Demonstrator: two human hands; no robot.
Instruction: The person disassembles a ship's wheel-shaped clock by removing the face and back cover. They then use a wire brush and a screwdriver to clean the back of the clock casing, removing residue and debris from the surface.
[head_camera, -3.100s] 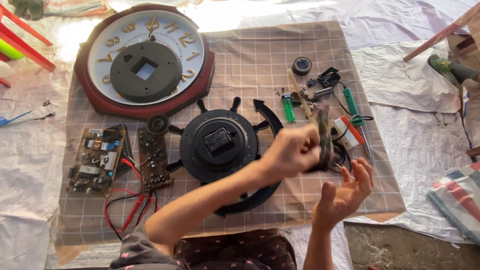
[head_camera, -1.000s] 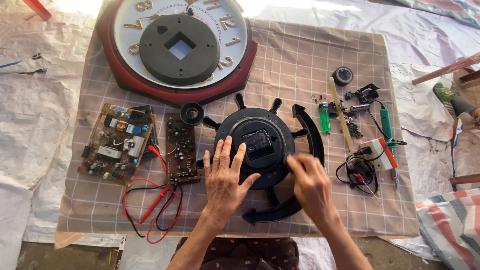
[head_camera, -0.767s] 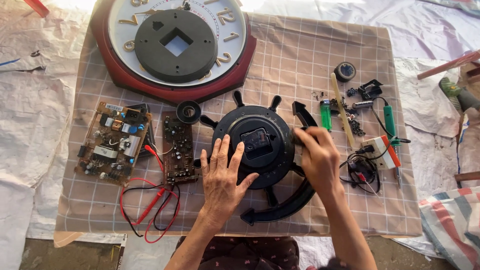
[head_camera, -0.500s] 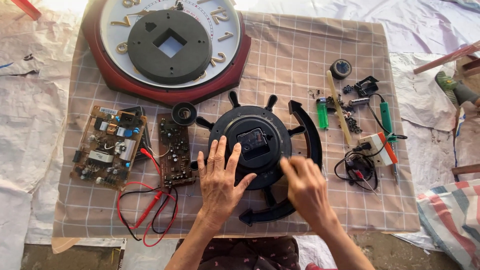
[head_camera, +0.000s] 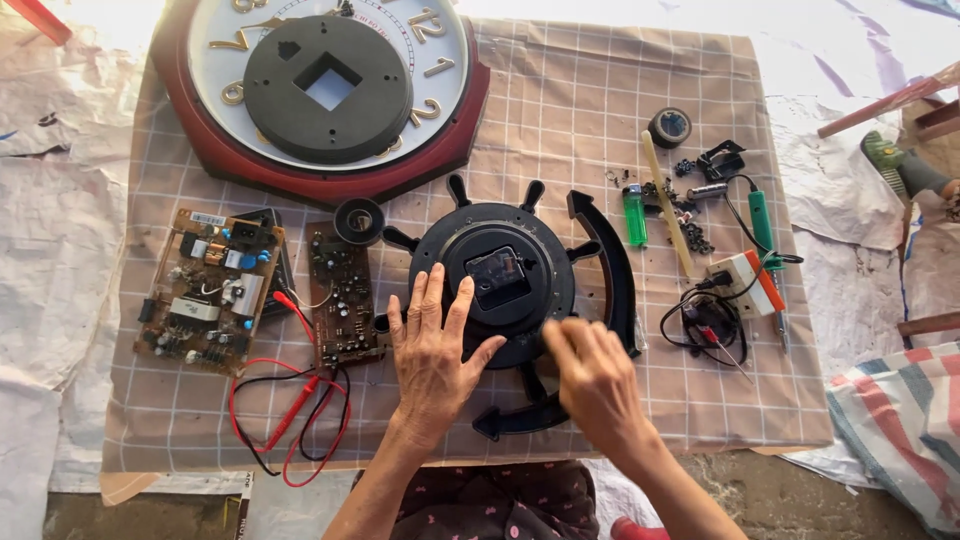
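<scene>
A black wheel-shaped clock body (head_camera: 530, 235) with spokes lies on the checked cloth (head_camera: 580, 90). A square clock movement (head_camera: 497, 277) sits at its centre. My left hand (head_camera: 435, 350) lies flat on the body's lower left part, fingers spread. My right hand (head_camera: 595, 385) hovers at the lower right rim with knuckles up. Its fingertips are bunched against the rim, and what is under them is hidden. A curved black arc piece (head_camera: 612, 270) wraps around the right side of the body.
A large wall clock with a red frame (head_camera: 330, 185) lies at the top. Two circuit boards (head_camera: 210, 290) (head_camera: 343, 295) and red and black probe leads (head_camera: 290, 420) are at left. A green lighter (head_camera: 635, 215), a tape roll (head_camera: 669, 127), a green-handled tool (head_camera: 762, 215) and wires are at right.
My right hand slid from the upper right rim of the black clock body down to its lower right rim. My left hand has stayed flat on the body.
</scene>
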